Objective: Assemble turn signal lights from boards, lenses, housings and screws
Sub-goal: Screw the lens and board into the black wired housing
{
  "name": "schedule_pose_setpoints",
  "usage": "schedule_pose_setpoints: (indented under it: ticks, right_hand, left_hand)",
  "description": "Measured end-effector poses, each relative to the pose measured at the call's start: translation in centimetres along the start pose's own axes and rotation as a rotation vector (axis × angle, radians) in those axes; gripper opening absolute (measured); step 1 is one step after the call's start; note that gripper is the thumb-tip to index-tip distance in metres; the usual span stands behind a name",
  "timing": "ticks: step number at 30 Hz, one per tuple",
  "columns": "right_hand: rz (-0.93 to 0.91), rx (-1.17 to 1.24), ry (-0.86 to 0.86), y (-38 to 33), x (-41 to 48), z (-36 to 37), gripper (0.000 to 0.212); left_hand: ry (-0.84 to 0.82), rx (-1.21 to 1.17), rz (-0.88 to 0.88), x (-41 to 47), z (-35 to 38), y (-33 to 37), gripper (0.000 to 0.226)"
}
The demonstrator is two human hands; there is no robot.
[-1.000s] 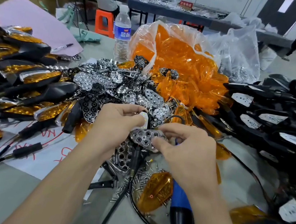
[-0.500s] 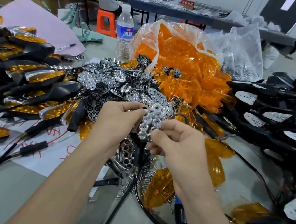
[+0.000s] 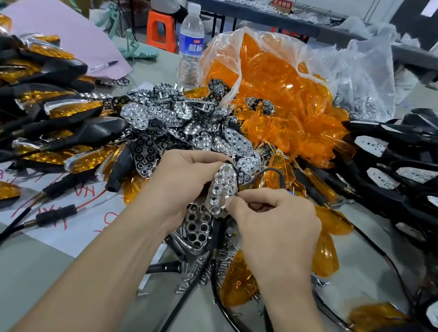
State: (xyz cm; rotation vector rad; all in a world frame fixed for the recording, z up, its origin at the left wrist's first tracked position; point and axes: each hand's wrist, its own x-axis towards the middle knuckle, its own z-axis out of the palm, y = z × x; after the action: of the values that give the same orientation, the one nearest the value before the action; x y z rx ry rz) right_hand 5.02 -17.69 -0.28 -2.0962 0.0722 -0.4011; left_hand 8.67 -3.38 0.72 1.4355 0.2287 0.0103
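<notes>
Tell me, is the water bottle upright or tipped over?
Upright. The water bottle stands vertical behind the pile of chrome reflectors, its white cap on top.

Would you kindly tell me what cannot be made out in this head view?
1. Underside of the chrome reflector, head view: covered by the left hand and right hand gripping it.
2. Screws, head view: too small to count, partly behind the right forearm.
3. Black housings, head view: cut off by the right edge.

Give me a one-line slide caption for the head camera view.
Left hand and right hand grip a chrome reflector amid piles of amber lenses and black housings.
</notes>
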Motion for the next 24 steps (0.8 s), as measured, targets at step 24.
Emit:
schedule_pose_setpoints:
  ticks: [24]
  right_hand:
    - [0.016, 0.170, -0.101, 0.7, 0.3, 0.3, 0.020]
  left_hand:
    - [-0.335, 0.020, 0.143, 0.5, -0.6, -0.8, 0.042]
